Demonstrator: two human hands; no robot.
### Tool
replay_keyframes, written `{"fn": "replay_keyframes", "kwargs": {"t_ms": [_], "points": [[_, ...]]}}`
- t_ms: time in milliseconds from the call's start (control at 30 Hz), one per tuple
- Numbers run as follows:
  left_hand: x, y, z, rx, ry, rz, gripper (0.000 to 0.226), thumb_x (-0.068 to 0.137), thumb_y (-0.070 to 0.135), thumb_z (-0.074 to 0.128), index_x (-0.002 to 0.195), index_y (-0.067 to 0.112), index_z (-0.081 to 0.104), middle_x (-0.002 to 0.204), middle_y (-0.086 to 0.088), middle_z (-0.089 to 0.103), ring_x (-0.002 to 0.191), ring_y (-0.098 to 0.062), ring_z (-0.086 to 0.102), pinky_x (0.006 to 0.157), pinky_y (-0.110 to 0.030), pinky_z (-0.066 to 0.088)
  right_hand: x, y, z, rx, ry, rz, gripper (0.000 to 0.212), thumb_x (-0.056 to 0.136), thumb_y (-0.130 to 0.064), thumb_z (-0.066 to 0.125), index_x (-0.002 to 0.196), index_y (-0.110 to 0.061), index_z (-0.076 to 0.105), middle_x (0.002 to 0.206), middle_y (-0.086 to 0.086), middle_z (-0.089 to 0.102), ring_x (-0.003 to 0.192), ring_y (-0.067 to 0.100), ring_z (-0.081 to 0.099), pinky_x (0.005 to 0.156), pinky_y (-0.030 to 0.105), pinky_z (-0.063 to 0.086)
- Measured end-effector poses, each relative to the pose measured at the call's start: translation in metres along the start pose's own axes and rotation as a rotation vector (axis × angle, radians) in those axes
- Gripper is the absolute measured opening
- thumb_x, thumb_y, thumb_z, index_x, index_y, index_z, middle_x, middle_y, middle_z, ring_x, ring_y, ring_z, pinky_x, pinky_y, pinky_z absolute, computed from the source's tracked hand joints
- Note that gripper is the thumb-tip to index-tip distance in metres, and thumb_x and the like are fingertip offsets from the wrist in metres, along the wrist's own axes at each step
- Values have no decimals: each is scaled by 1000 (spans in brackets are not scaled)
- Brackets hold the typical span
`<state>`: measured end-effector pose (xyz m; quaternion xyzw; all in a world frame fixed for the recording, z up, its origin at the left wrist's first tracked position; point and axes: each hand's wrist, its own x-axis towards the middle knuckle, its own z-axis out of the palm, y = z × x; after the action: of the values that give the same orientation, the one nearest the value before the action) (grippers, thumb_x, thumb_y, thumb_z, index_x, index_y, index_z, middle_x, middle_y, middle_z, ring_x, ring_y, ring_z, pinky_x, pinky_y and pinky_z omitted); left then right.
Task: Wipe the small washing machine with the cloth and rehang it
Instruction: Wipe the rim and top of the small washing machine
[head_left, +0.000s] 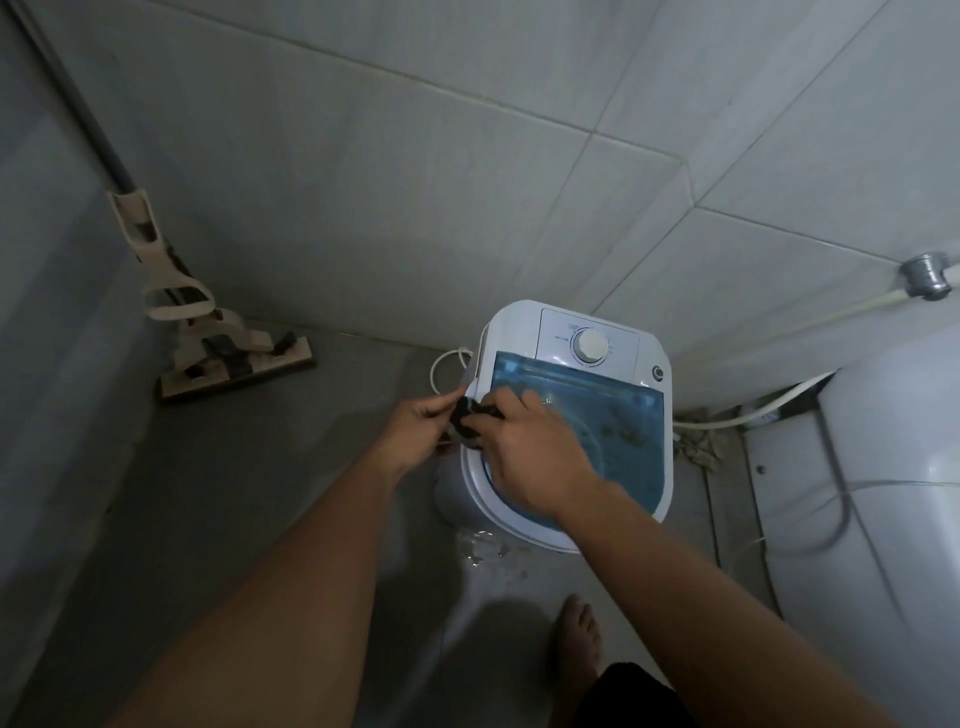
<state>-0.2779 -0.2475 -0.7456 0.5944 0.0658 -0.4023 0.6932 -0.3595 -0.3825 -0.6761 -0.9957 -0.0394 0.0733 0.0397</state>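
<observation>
The small white washing machine (608, 338) stands on the floor against the tiled wall, with a blue see-through lid (618, 410) and a white dial at its back. A small dark cloth (466, 415) is bunched up at the machine's left rim. My left hand (418, 428) pinches the cloth from the left. My right hand (530, 447) grips it from the right, lying over the left part of the lid. Most of the cloth is hidden between the two hands.
A beige sponge mop (228, 353) leans in the left corner. A white cable (447, 364) loops beside the machine. Water (483, 551) pools on the floor in front. A white toilet (883, 493) and hoses stand at the right. My bare foot (579, 639) is below.
</observation>
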Motion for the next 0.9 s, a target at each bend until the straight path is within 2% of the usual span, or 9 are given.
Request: {"fn": "replay_keyframes", "kwargs": {"t_ms": [67,133,300,433,533,667,733,833,900], "points": [[1,-1,1,3,14,-8,35,95,6,59,129,13,64,82,-5,69,59,-8,59,64,-20,53,18,10,-8,-19,-30,-2,39,92,-22,56,130,-29,63,124,4,55,103,33,50,81,46,48],[1,-1,0,23,22,-15,35,96,7,58,131,9,62,84,-9,61,65,-12,52,68,-20,55,38,21,-14,-18,-19,24,40,92,-21,55,131,-29,63,124,5,54,105,34,50,81,47,49],[-2,3,0,70,-6,1,39,97,10,57,136,17,60,97,-11,60,85,-23,48,76,-23,57,84,35,-22,-45,0,153,39,95,-21,55,133,-26,60,128,6,49,111,34,47,82,44,44],[2,-1,-1,86,23,-3,39,97,10,58,135,18,61,94,-12,61,84,-23,48,97,-40,52,106,40,-27,-86,-5,232,39,93,-18,56,132,-21,59,131,8,46,115,34,46,86,47,45],[2,-1,-2,87,26,-2,38,96,10,59,133,20,62,94,-12,62,85,-23,50,101,-48,51,112,43,-29,-79,-26,239,38,93,-17,55,130,-19,60,129,9,46,115,34,46,87,48,47],[2,-1,-2,98,31,12,37,96,11,59,132,21,62,96,-11,64,85,-23,51,99,-48,52,101,44,-28,-55,-33,200,38,93,-17,56,131,-22,60,128,8,47,111,34,47,83,46,47],[1,0,-1,87,29,18,37,96,11,59,131,22,63,95,-11,63,85,-24,51,94,-43,54,82,41,-21,-31,-4,153,39,95,-18,54,133,-26,60,128,6,49,109,34,48,82,46,47],[0,0,2,55,40,22,34,97,7,57,129,17,62,90,-13,59,76,-22,51,71,-24,58,50,34,-10,-2,25,30,39,94,-19,56,131,-28,62,124,5,53,102,34,49,78,47,51],[0,-1,3,33,33,15,26,97,6,56,121,10,65,92,-17,56,69,-19,49,61,-18,55,31,31,-3,9,19,-48,38,92,-20,59,129,-28,64,123,5,55,99,34,51,77,47,51]]}}
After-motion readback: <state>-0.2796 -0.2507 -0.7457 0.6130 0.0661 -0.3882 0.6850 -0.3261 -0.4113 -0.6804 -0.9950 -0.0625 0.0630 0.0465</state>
